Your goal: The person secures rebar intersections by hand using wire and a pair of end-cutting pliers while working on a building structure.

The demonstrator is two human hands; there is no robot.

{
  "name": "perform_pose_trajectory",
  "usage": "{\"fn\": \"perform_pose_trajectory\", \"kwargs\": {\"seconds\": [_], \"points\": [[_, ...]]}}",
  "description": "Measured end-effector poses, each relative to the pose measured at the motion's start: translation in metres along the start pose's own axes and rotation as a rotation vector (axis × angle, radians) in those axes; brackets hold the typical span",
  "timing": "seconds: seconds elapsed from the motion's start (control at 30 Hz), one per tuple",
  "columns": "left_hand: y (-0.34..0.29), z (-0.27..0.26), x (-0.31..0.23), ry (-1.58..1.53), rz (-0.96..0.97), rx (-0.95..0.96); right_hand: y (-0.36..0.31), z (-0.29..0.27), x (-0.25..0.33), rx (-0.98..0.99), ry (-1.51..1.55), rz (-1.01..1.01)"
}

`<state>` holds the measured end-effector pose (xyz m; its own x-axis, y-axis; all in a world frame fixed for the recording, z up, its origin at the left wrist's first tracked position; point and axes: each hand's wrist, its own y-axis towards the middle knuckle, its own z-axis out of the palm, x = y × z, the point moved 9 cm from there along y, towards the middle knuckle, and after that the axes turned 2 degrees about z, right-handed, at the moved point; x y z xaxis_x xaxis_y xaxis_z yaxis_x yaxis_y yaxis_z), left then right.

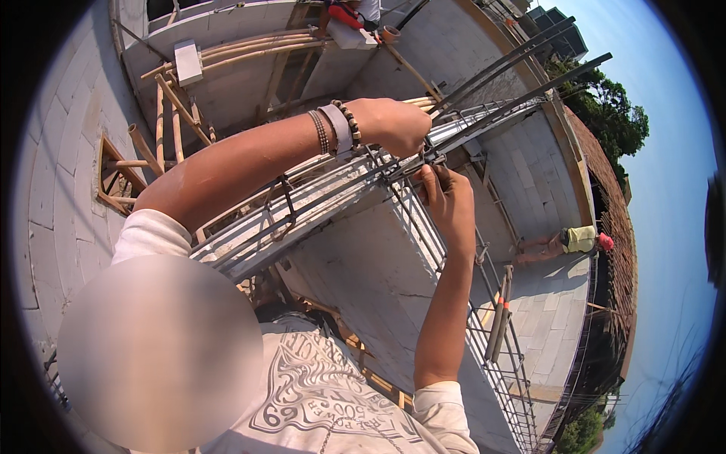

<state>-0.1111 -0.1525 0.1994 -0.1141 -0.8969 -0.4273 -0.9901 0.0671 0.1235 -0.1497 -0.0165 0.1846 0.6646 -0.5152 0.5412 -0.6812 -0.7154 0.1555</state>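
Note:
A cage of dark steel rebar (340,189) runs along the top of a block wall, with several bars meeting at a crossing (432,157) between my hands. Bent into a fist just above that crossing is my left hand (393,125), with bracelets on its wrist; whatever it grips is hidden by the fingers. From below, my right hand (448,198) closes its thumb and fingers in a pinch right against the crossing. Anything between those fingertips is too small to make out. Long bars (522,106) slope up and right from the joint.
Bamboo scaffold poles (249,49) and a loose pale block (188,62) lie at the upper left. Another rebar cage (499,348) runs down to the right. A co-worker in a red head covering (581,240) is at the right; another person (352,13) works at the top.

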Motion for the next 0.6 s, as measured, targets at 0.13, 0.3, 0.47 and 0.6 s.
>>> {"fn": "perform_pose_trajectory", "kwargs": {"seconds": [0.13,0.3,0.47,0.6], "points": [[0.003,0.002,0.002,-0.011,0.014,0.029,-0.001,0.0,0.005,0.004,0.038,-0.025],[0.005,0.004,0.004,0.02,0.09,0.015,0.003,0.0,0.011,-0.03,-0.031,-0.011],[0.022,0.005,0.025,-0.284,-0.098,0.019,0.001,0.013,0.02,-0.055,-0.068,0.017],[0.024,0.029,0.018,-0.826,-0.161,0.074,-0.01,0.024,0.038,-0.204,-0.179,-0.076]]}}
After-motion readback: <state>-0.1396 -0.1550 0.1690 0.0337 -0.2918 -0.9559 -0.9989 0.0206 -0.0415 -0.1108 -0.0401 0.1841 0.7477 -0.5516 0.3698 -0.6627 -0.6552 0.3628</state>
